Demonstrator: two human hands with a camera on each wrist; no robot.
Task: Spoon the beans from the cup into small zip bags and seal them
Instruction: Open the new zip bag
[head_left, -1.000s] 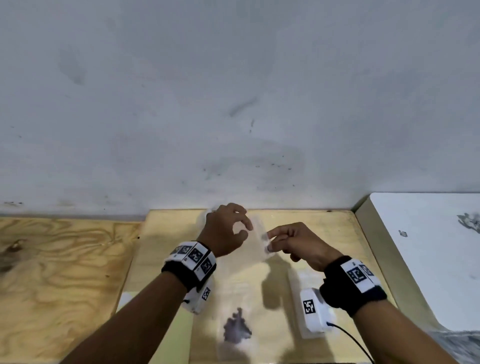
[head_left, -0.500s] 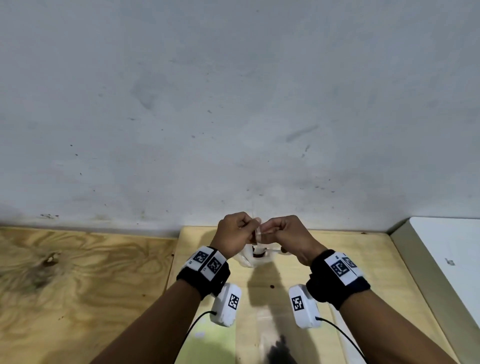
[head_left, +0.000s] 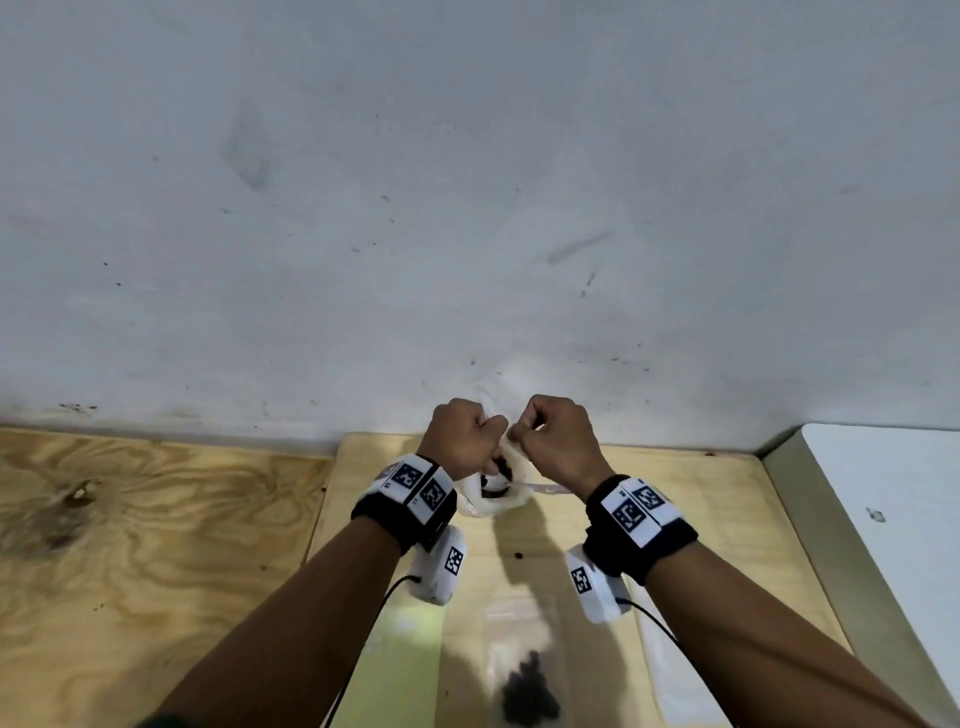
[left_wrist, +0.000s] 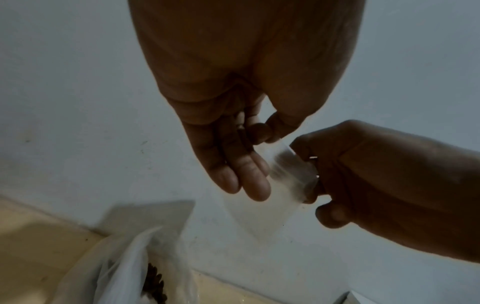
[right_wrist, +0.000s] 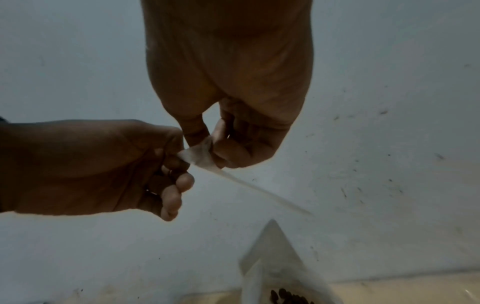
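Note:
Both hands are raised close together in front of the wall, over the table's far edge. My left hand (head_left: 492, 430) and right hand (head_left: 520, 431) each pinch the top of a small clear zip bag (left_wrist: 287, 176) between thumb and fingers. The bag hangs between them, and I see no beans inside it. In the right wrist view the zip bag's (right_wrist: 201, 153) top edge runs taut from the pinch toward the lower right. Just below the hands stands the white cup (head_left: 491, 501) with dark beans (left_wrist: 154, 284) in it, partly hidden by my left wrist.
A zip bag with dark beans (head_left: 525, 686) lies flat on the pale wooden board (head_left: 727, 519), nearer to me. Clear plastic (head_left: 680, 675) lies on the board to its right. A loose bean (head_left: 518, 555) sits mid-board. A white surface (head_left: 893, 519) borders the right side.
My hands have come together: a second ago they held the bag spread apart, and now both pinch its top close together, farther out above the cup.

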